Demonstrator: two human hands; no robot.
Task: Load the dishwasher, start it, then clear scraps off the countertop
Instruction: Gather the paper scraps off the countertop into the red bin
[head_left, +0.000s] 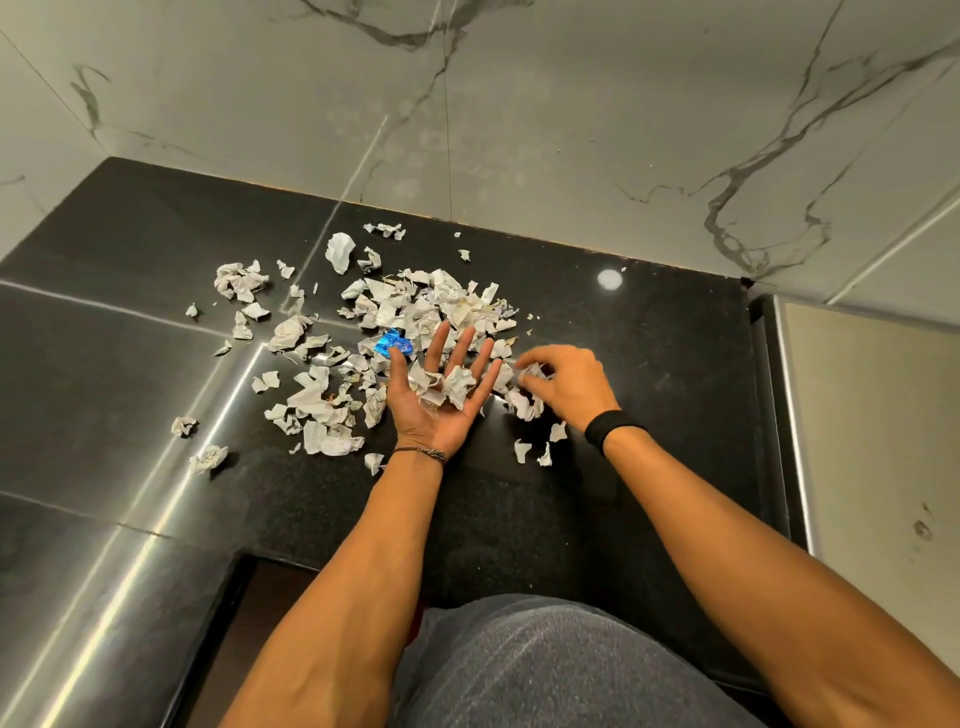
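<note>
Torn, crumpled white paper scraps (415, 306) lie scattered over the black stone countertop (649, 353). A shiny blue wrapper (392, 344) sits among them, touching my left thumb tip. My left hand (441, 400) lies palm up on the counter with fingers spread, and several scraps (457, 384) rest in the palm. My right hand (566, 384) is just to its right, palm down, with its fingertips pinched on a crumpled scrap (531, 375) beside the left fingers. More scraps (527, 405) lie under and in front of the right hand.
Marble-patterned wall tiles (519, 130) rise behind and to the left of the counter. A pale appliance side with a metal edge (857, 441) bounds the counter on the right. Stray scraps (208, 457) lie far left. The counter's front edge steps down near my body.
</note>
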